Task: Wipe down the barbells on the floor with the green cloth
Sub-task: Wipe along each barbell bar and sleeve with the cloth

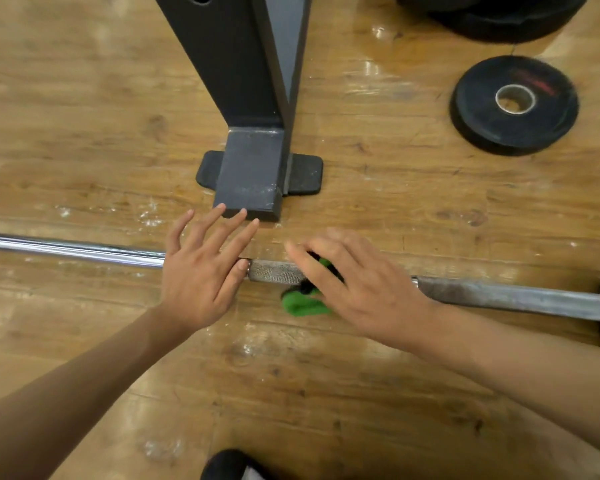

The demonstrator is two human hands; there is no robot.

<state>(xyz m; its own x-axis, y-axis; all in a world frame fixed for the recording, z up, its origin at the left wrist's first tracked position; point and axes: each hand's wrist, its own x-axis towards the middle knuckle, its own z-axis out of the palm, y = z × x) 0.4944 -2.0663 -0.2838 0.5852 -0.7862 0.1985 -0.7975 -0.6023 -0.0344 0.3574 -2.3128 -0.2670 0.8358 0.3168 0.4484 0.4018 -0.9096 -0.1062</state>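
1. Scuffed, glossy wooden floorboards (84,98) fill the room underfoot, with pale chalky marks here and there.
2. One long chrome steel barbell (84,251) lies on the floor, running from the left edge across to the right, its middle section knurled and its right end duller and worn.
3. The person's left hand (201,271) lies over the bar where the smooth chrome meets the knurling. Its fingers are straight and spread, so the grip is fully open and has hold of nothing; the thumb touches the bar.
4. The right hand (364,282) covers the bar further right, fingers stretched out and blurred, pressing down on a crumpled green cloth (302,303).
5. The cloth sits on the knurled part of the bar and spills onto the floor on the near side; that grip is flat rather than curled round it.
6. Just beyond the hands stands a dark grey steel rack post (253,98) on a black rubber foot pad (305,178).
7. A small black weight plate (482,119) with a metal-ringed hole lies flat at the far right, with larger black plates (499,19) behind it.
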